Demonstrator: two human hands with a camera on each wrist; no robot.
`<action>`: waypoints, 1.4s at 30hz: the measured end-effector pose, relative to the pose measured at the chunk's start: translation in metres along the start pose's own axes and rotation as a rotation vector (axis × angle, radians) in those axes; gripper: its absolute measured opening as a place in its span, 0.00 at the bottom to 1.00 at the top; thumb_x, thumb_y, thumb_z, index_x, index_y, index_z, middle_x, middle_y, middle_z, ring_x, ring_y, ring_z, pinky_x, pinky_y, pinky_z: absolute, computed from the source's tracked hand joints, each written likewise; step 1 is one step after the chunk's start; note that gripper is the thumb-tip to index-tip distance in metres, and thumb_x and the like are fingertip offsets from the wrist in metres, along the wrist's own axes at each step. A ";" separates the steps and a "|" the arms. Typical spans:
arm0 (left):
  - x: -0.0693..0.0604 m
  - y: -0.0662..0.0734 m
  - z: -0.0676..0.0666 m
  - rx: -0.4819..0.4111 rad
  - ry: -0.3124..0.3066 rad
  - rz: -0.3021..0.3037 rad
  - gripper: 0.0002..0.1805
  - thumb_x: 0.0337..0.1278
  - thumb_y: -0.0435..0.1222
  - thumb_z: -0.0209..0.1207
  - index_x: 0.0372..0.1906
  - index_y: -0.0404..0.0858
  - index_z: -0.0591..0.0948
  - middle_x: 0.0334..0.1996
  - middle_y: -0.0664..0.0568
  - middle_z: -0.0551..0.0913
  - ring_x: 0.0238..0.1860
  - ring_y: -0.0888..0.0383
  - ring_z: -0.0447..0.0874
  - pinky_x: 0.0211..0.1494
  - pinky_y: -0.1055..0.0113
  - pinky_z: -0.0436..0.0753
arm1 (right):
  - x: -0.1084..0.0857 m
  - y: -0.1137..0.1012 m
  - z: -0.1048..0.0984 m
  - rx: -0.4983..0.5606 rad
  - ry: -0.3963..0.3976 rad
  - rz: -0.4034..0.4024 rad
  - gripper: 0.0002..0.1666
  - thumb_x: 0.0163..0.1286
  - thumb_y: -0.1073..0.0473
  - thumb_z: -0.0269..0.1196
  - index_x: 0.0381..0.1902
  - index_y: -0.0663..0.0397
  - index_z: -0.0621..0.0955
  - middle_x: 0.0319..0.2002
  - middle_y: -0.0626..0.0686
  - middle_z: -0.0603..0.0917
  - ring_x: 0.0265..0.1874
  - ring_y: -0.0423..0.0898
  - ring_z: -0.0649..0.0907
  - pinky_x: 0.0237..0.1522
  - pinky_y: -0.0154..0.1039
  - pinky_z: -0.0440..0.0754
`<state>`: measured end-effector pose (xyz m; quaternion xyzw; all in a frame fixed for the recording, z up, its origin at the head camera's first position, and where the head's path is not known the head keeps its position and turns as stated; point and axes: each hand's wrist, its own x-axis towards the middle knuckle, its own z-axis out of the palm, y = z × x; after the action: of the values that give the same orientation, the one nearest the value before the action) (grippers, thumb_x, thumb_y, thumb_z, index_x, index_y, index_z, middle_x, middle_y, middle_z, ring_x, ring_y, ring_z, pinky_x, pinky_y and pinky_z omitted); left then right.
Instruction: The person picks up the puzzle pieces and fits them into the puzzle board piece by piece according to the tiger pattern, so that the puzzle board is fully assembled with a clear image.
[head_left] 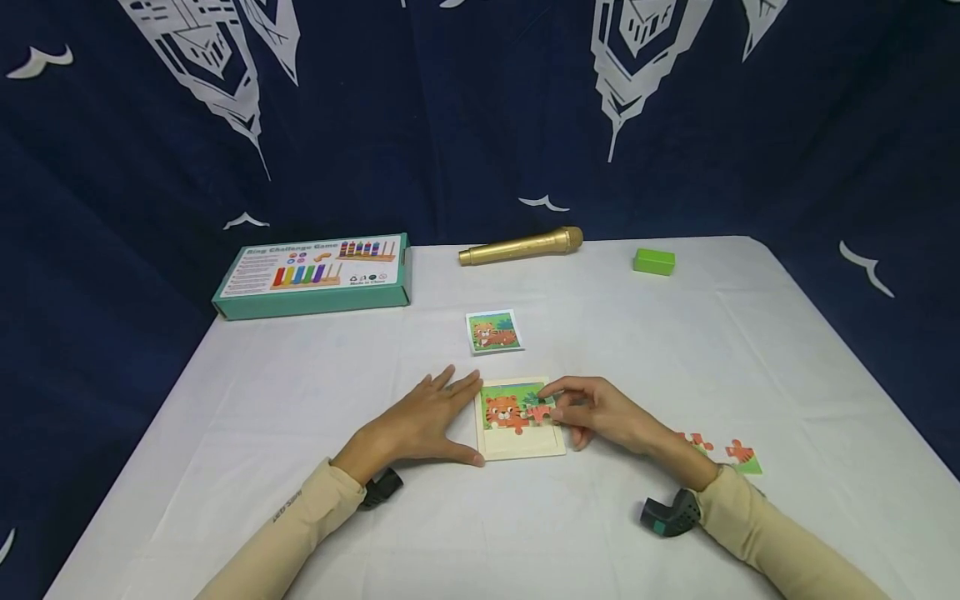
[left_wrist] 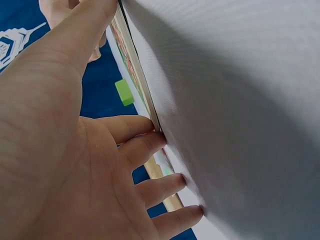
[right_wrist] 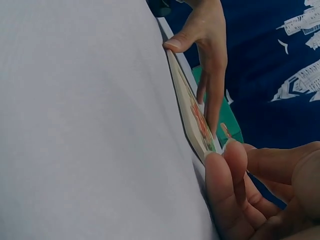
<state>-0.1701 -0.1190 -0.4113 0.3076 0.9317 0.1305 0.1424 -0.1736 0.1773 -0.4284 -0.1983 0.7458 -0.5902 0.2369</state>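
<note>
A square wooden puzzle board lies on the white table, its upper part filled with tiger picture pieces. My left hand rests at the board's left edge with fingers spread, thumb by the lower left corner; the left wrist view shows the same hand with straight fingers on the cloth. Over the board's right side, my right hand pinches a red puzzle piece between thumb and finger. In the right wrist view that piece stands up from the fingertips of the right hand, close to the board.
Above the board lies a small tiger picture card. Loose puzzle pieces lie beside the right forearm. Along the back are a green game box, a golden microphone and a green block.
</note>
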 end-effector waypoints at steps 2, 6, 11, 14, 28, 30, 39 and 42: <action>0.000 0.000 0.000 -0.002 0.000 0.001 0.63 0.36 0.69 0.64 0.75 0.40 0.55 0.76 0.53 0.51 0.76 0.44 0.40 0.74 0.46 0.47 | 0.001 0.000 0.002 -0.012 0.004 0.006 0.20 0.68 0.63 0.61 0.56 0.66 0.76 0.31 0.58 0.78 0.16 0.39 0.77 0.20 0.37 0.82; 0.000 0.000 -0.001 -0.004 -0.001 -0.001 0.62 0.36 0.69 0.64 0.75 0.40 0.55 0.76 0.54 0.51 0.76 0.44 0.40 0.75 0.46 0.47 | 0.003 0.000 0.006 -0.055 0.027 0.011 0.20 0.68 0.63 0.62 0.55 0.67 0.76 0.31 0.56 0.78 0.18 0.39 0.76 0.20 0.35 0.81; 0.000 0.001 -0.001 -0.006 0.000 -0.002 0.62 0.37 0.68 0.65 0.75 0.40 0.55 0.76 0.54 0.51 0.76 0.44 0.40 0.74 0.46 0.47 | 0.004 -0.002 0.008 -0.112 0.048 0.014 0.21 0.67 0.63 0.62 0.55 0.68 0.77 0.31 0.54 0.78 0.18 0.39 0.75 0.18 0.35 0.80; 0.000 0.001 -0.002 -0.006 0.000 -0.004 0.62 0.37 0.68 0.65 0.75 0.40 0.55 0.76 0.54 0.51 0.76 0.44 0.40 0.74 0.46 0.47 | 0.004 -0.002 0.009 -0.139 0.059 0.010 0.21 0.67 0.63 0.62 0.55 0.68 0.77 0.30 0.54 0.78 0.17 0.38 0.74 0.17 0.35 0.79; 0.000 0.000 0.001 -0.002 0.004 -0.002 0.62 0.36 0.69 0.64 0.75 0.40 0.55 0.75 0.54 0.52 0.76 0.44 0.41 0.74 0.45 0.48 | 0.004 -0.001 0.016 -0.198 0.112 -0.023 0.19 0.66 0.63 0.64 0.52 0.64 0.76 0.25 0.54 0.79 0.14 0.39 0.73 0.13 0.36 0.77; 0.000 0.000 0.001 0.000 0.006 -0.002 0.62 0.36 0.69 0.64 0.75 0.40 0.55 0.75 0.53 0.52 0.76 0.44 0.41 0.74 0.45 0.48 | 0.004 -0.002 0.017 -0.201 0.122 -0.019 0.17 0.65 0.62 0.64 0.50 0.64 0.77 0.24 0.55 0.79 0.14 0.39 0.73 0.13 0.37 0.77; 0.000 0.000 0.001 -0.003 0.008 -0.001 0.62 0.36 0.69 0.64 0.75 0.40 0.55 0.76 0.54 0.52 0.76 0.44 0.41 0.74 0.45 0.48 | 0.003 -0.002 0.018 -0.215 0.150 -0.022 0.13 0.64 0.62 0.65 0.45 0.63 0.80 0.24 0.55 0.80 0.14 0.39 0.73 0.13 0.38 0.78; 0.000 0.000 0.000 -0.003 0.008 -0.001 0.62 0.36 0.69 0.64 0.75 0.41 0.55 0.76 0.54 0.52 0.76 0.44 0.41 0.74 0.46 0.47 | 0.004 -0.001 0.018 -0.212 0.154 -0.022 0.13 0.65 0.63 0.65 0.46 0.64 0.79 0.24 0.55 0.79 0.13 0.39 0.73 0.12 0.38 0.78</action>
<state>-0.1699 -0.1192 -0.4116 0.3062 0.9322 0.1332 0.1394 -0.1660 0.1608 -0.4314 -0.1846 0.8179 -0.5240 0.1498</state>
